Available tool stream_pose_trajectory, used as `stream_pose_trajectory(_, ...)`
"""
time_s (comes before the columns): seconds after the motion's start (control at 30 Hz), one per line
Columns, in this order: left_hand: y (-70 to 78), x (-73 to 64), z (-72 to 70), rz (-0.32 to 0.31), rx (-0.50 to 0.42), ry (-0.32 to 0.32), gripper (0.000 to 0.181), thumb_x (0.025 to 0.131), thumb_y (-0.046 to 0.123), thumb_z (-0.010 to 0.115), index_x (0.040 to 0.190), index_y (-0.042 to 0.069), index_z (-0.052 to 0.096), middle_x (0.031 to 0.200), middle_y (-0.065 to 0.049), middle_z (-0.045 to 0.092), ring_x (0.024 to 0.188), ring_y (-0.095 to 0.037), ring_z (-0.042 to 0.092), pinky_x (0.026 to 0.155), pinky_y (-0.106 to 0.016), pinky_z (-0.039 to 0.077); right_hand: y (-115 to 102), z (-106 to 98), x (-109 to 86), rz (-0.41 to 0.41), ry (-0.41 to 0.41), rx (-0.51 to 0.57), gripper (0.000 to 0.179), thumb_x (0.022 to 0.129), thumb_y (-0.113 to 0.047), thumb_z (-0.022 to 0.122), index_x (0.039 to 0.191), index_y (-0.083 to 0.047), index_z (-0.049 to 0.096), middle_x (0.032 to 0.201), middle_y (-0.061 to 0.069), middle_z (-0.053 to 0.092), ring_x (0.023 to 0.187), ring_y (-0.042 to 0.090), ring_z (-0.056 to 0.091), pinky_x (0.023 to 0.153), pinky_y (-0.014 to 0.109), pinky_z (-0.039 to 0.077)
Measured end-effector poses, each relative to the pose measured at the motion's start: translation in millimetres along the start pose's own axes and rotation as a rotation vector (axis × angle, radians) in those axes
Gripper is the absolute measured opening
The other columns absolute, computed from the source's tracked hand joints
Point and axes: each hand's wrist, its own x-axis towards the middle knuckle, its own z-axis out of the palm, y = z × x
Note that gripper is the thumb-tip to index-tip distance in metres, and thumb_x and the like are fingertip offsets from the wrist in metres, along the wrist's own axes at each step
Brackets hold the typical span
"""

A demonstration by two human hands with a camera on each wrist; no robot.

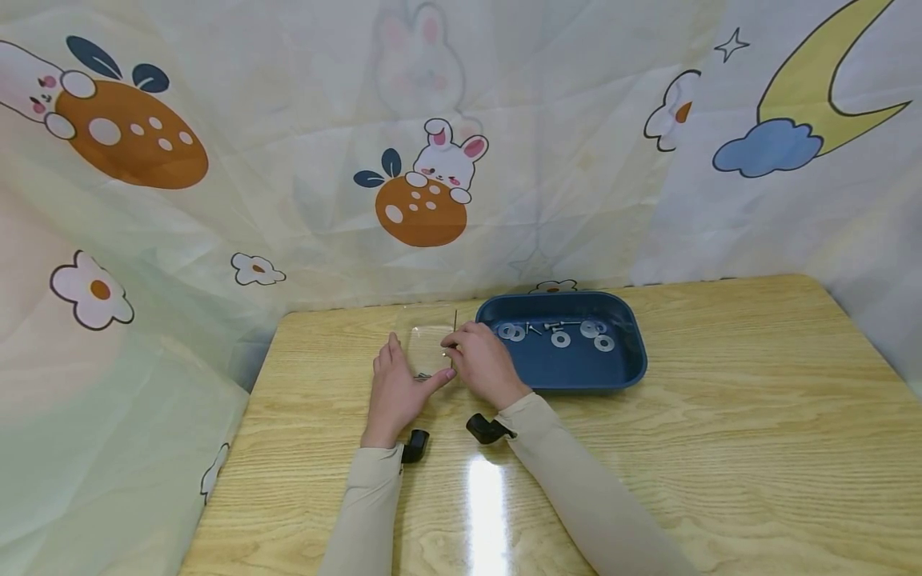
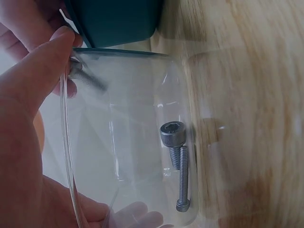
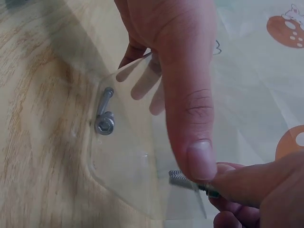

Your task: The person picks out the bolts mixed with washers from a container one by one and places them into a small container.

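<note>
My left hand (image 1: pixel 394 392) spans a clear plastic box (image 2: pixel 137 114), thumb along the near rim and fingers on its far side. Inside lie two metal socket-head screws: a thick one (image 2: pixel 173 134) and a thinner, longer one (image 2: pixel 184 178). My right hand (image 1: pixel 486 360) is at the box's right side, beside the left thumb. Between thumb and fingers it pinches another screw (image 3: pixel 181 179), which points into the box opening. The right fingertips partly hide this screw's head.
Right of the box stands a dark blue tray (image 1: pixel 576 376) holding several washers (image 1: pixel 560 339) and several screws (image 1: pixel 533 329). Both rest on a wooden table (image 1: pixel 720 416). A printed cloth (image 1: pixel 310 200) hangs behind. Black wrist devices (image 1: pixel 484 430) sit at both cuffs.
</note>
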Motion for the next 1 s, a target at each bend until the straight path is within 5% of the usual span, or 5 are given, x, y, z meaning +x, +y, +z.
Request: stream_pose_trajectory(1.0,-0.1,-0.2,0.0,0.003,0.011,-0.004,0.13,0.062,0.083,0.054,0.147,-0.003,0.006,0.147,-0.023,0.019,0.13,-0.035,0.024,0.102,-0.045,0.03,2.3,3.0,0.1,-0.02,0.004,-0.009,0.014,0.087,-0.017,0.065,0.098,-0.016,0.073,0.091,-0.002,0.059,0.084,0.015,0.051,0.067,0.028,0.045)
